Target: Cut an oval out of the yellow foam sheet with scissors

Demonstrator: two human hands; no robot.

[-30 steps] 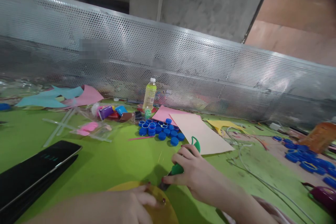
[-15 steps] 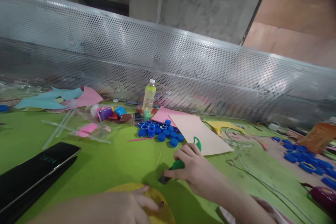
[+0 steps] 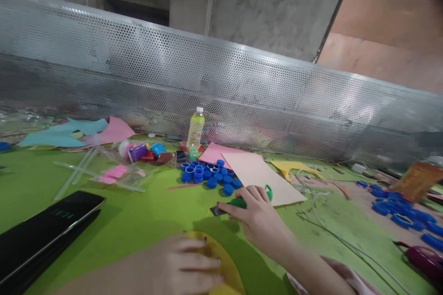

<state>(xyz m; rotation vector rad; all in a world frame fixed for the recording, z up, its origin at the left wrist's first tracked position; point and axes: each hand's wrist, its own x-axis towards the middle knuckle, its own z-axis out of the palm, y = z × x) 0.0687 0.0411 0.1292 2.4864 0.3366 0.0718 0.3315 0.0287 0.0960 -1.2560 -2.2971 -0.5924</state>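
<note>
In my right hand [image 3: 258, 207] is a pair of green-handled scissors [image 3: 218, 211]. My fingers wrap round the handle; a green loop [image 3: 269, 192] shows behind them. The dark blades point left, a little above the table, and look closed. My left hand [image 3: 173, 262], slightly blurred, lies palm down with its fingers spread across a yellow piece of paper [image 3: 231, 269] with a curved edge. Part of that paper is hidden under the hand. The scissors are apart from the yellow paper, beyond its far edge.
Blue bottle caps [image 3: 212, 183] lie before a pale sheet [image 3: 259, 175] and a bottle [image 3: 195, 131]. A phone [image 3: 51, 226] rests at left, near plastic bags of coloured clay [image 3: 116, 173]. At right are a white cable [image 3: 341, 237], more blue rings [image 3: 403, 220] and a dark red tool [image 3: 424, 258].
My right hand has moved slightly right and the scissors have swung to lie flatter, away from the yellow paper. My left hand has shifted right, its fingers now spread over the paper.
</note>
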